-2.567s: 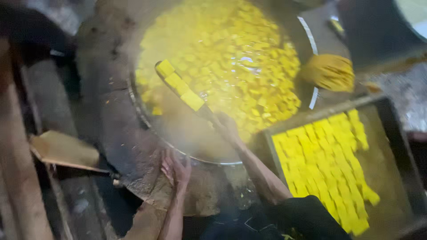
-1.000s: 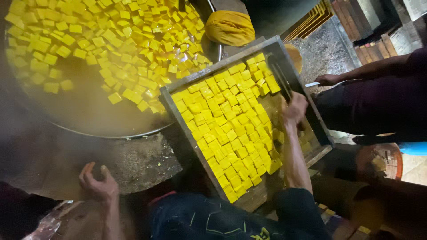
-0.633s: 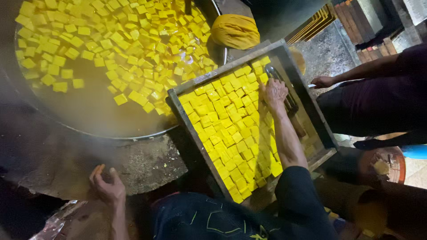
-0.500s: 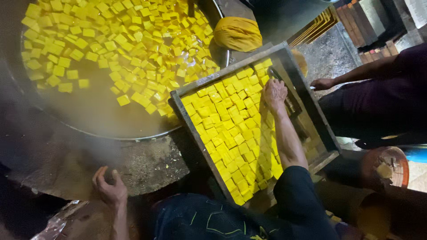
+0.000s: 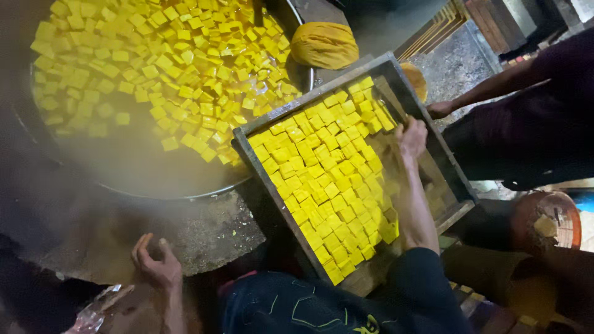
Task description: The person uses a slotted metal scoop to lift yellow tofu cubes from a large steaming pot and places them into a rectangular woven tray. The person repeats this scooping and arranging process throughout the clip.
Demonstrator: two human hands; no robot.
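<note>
Over tray point(image 5: 272, 117): right hand point(image 5: 413, 137) rests on yellow cubes point(image 5: 328, 179), grip state unclear.

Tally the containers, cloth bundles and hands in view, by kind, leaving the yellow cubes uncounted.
Big round pan: 1
Wooden tray: 1
Yellow cloth bundle: 1
Wearer's hands, left hand and right hand: 2
Another person's hand: 1
Total: 6
</note>
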